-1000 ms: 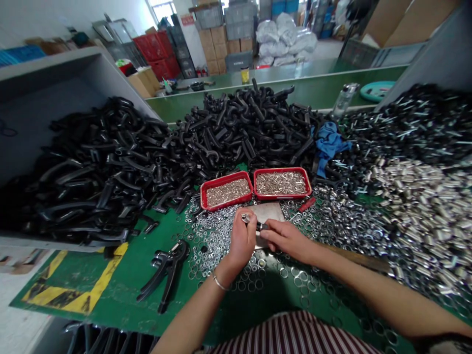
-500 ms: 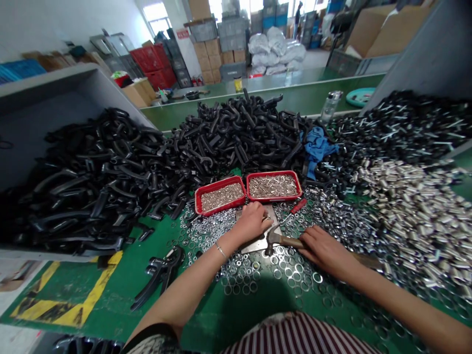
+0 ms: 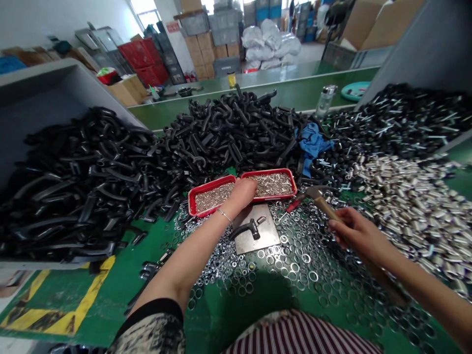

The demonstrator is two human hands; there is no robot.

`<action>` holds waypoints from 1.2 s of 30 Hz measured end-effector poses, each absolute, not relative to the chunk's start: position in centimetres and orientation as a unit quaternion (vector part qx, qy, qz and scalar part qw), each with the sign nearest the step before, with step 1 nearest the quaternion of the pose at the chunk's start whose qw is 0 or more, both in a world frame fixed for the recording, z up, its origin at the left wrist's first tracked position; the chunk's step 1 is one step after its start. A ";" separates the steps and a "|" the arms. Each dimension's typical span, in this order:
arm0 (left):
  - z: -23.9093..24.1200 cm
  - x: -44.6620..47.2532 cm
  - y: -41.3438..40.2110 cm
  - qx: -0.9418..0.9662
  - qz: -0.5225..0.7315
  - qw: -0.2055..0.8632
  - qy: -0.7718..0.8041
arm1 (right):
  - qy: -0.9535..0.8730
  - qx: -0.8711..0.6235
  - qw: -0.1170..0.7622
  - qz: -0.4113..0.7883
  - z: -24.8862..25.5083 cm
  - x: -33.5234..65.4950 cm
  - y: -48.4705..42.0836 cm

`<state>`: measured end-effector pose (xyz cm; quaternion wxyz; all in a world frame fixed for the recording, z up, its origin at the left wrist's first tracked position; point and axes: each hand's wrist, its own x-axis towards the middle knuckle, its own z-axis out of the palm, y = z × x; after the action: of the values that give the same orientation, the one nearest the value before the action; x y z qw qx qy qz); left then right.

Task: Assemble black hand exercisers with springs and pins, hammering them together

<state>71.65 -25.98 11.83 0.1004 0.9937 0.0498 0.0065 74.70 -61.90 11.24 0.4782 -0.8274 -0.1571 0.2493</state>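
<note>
My right hand [image 3: 354,228] is wrapped round the wooden handle of a hammer [image 3: 327,209], whose head is raised to the right of a flat metal plate [image 3: 271,241]. My left hand [image 3: 244,191] reaches over the plate to where two red trays meet; its fingers point down and are mostly hidden, so I cannot tell what they hold. The left tray [image 3: 191,202] and the right tray [image 3: 294,183] contain small metal pins or rivets. On the plate lie a black curved handle part [image 3: 243,229] and a small silver sleeve [image 3: 261,220].
Black curved parts [image 3: 228,128] are heaped behind the trays and at left. Metal rings [image 3: 295,268] surround the plate. At right lie silver sleeves [image 3: 416,211]. A red-handled screwdriver [image 3: 293,205], a blue cloth [image 3: 313,142] and a clear bottle [image 3: 326,101] are nearby.
My left hand has moved up from the plate to the trays, uncovering the black part and the sleeve. My right hand has lifted the hammer off the plate, towards the right.
</note>
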 end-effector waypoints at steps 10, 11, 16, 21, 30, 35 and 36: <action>12.6 69.7 -26.0 0.937 0.185 0.288 0.073 | -0.174 -0.756 0.583 0.241 11.6 70.4 -58.5; 12.8 68.7 -26.0 0.929 0.193 0.307 0.071 | -0.168 -0.753 0.596 0.223 11.7 70.0 -58.2; 12.1 62.1 -26.9 0.881 0.141 0.430 0.137 | -0.166 -0.715 0.589 0.338 11.2 68.9 -58.2; 9.4 59.9 -27.9 0.892 0.097 0.413 0.153 | -0.161 -0.707 0.566 0.391 11.2 68.8 -56.6; 8.6 60.6 -29.0 0.966 0.102 0.220 0.091 | -0.208 -0.730 0.508 0.407 10.1 69.0 -54.8; 8.5 59.6 -29.3 0.979 0.122 0.163 0.025 | -0.318 -0.795 0.397 0.330 11.7 70.1 -54.4; 8.5 59.1 -29.5 0.976 0.127 0.169 0.048 | -0.353 -0.804 0.374 0.297 12.4 70.2 -54.2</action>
<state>59.15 -29.48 8.49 0.1694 0.9761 0.0477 0.1272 70.18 -54.24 12.41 0.3740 -0.8044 -0.3530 0.2973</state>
